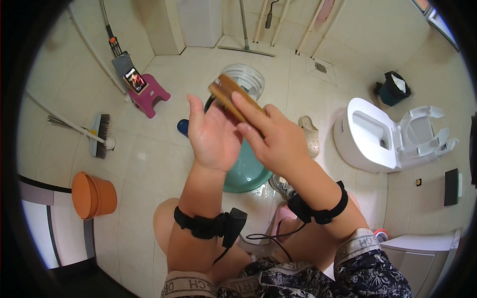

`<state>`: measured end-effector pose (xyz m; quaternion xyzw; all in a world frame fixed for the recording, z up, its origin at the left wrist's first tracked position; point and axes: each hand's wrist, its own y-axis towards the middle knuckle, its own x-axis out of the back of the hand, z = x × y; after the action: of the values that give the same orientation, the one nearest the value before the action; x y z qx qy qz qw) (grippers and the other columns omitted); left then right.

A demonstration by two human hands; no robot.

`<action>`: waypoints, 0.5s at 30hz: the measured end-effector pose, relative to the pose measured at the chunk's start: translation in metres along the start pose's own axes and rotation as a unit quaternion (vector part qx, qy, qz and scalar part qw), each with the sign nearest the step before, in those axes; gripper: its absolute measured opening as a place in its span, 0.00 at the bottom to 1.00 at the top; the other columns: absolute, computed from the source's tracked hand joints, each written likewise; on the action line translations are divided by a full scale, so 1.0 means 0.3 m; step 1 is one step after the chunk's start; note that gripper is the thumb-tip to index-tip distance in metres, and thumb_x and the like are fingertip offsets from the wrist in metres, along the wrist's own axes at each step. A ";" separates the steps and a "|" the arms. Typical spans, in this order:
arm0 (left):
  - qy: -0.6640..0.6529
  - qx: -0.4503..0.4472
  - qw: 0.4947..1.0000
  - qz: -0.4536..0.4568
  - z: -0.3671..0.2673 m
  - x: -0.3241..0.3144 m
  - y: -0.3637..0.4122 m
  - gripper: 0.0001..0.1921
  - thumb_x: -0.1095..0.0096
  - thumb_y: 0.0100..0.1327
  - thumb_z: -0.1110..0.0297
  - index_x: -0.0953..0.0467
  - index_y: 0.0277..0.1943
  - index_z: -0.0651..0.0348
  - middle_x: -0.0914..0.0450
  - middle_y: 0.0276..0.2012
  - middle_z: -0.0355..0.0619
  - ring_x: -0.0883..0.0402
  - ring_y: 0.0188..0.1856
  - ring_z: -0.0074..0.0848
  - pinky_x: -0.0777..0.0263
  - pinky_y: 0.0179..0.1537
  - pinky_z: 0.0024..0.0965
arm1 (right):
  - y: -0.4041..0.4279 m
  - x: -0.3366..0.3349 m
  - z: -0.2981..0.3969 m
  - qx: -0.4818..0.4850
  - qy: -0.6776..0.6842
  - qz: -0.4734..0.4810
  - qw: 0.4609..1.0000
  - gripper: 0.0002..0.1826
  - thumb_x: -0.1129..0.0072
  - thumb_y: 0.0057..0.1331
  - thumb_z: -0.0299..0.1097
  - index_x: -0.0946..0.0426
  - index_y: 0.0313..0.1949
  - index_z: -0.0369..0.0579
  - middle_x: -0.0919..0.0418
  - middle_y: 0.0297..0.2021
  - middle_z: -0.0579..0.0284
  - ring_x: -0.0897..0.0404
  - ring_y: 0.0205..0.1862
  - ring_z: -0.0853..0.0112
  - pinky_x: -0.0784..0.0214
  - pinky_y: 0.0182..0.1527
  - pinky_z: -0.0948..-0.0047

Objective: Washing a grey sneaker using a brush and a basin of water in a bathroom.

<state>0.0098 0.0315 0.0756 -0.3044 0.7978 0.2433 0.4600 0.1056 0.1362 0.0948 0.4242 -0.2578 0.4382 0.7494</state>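
My right hand (pixel 277 136) grips a wooden scrub brush (pixel 228 97), its bristle side turned down towards my left palm. My left hand (pixel 216 138) is palm up beneath the brush, thumb apart, and holds nothing that I can see. Whether the bristles touch the palm is hidden. Below both hands a green plastic basin (pixel 248 171) sits on the tiled floor, partly covered by them. Behind the brush stands a whitish round container (pixel 253 76). A grey patterned shoe (pixel 281 186) lies at the basin's lower right edge, and a beige clog (pixel 310 138) is to the right.
A pink stool (pixel 149 93) carrying a phone (pixel 135 79) is at the upper left. An orange bucket (pixel 106 195) and a broom (pixel 100 136) are left. A white toilet (pixel 367 138) and a dark bin (pixel 393 89) are right. A floor squeegee (pixel 246 49) leans at the back wall.
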 end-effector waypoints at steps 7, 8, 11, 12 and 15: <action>0.023 -0.028 0.999 -0.008 -0.010 -0.003 0.002 0.52 0.67 0.66 0.28 0.53 0.69 0.78 0.46 0.68 0.63 0.49 0.72 0.46 0.63 0.72 0.42 | 0.054 0.057 -0.200 -0.213 0.514 -0.008 0.831 0.37 0.41 0.66 0.35 0.46 0.72 0.53 0.27 0.32 0.62 0.27 0.23 0.74 0.33 0.22 0.73; 0.032 -0.035 0.999 -0.011 -0.015 0.016 0.003 0.52 0.66 0.65 0.28 0.53 0.69 0.79 0.46 0.69 0.62 0.50 0.72 0.46 0.64 0.72 0.42 | 0.058 0.030 -0.220 -0.217 0.514 -0.005 0.830 0.37 0.41 0.66 0.35 0.46 0.72 0.53 0.27 0.32 0.62 0.27 0.23 0.74 0.33 0.22 0.73; 0.042 -0.037 0.997 -0.043 -0.052 0.053 0.006 0.51 0.65 0.66 0.29 0.53 0.69 0.79 0.47 0.69 0.63 0.50 0.72 0.45 0.64 0.72 0.42 | 0.035 -0.107 -0.340 -0.303 0.496 0.027 0.813 0.36 0.38 0.58 0.28 0.44 0.65 0.47 0.29 0.31 0.61 0.28 0.21 0.73 0.33 0.20 0.75; 0.057 -0.045 0.995 -0.070 -0.086 0.058 -0.014 0.51 0.64 0.66 0.30 0.53 0.68 0.80 0.47 0.69 0.63 0.50 0.72 0.45 0.65 0.73 0.43 | 0.019 -0.184 -0.342 -0.346 0.464 0.058 0.814 0.28 0.41 0.57 0.26 0.40 0.56 0.43 0.29 0.32 0.61 0.27 0.21 0.71 0.29 0.21 0.71; 0.057 -0.077 0.991 -0.094 -0.122 0.065 -0.021 0.50 0.61 0.66 0.32 0.53 0.68 0.80 0.48 0.69 0.64 0.50 0.72 0.45 0.65 0.73 0.43 | -0.138 -0.443 -0.574 -0.480 0.297 0.244 0.789 0.06 0.40 0.55 0.23 0.26 0.32 0.37 0.24 0.21 0.50 0.22 0.21 0.64 0.27 0.22 0.62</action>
<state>-0.0148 -0.0024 0.0743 -0.4262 0.7694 0.2417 0.4098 0.0803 0.2157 -0.1102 -0.2177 -0.2943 0.5307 0.7645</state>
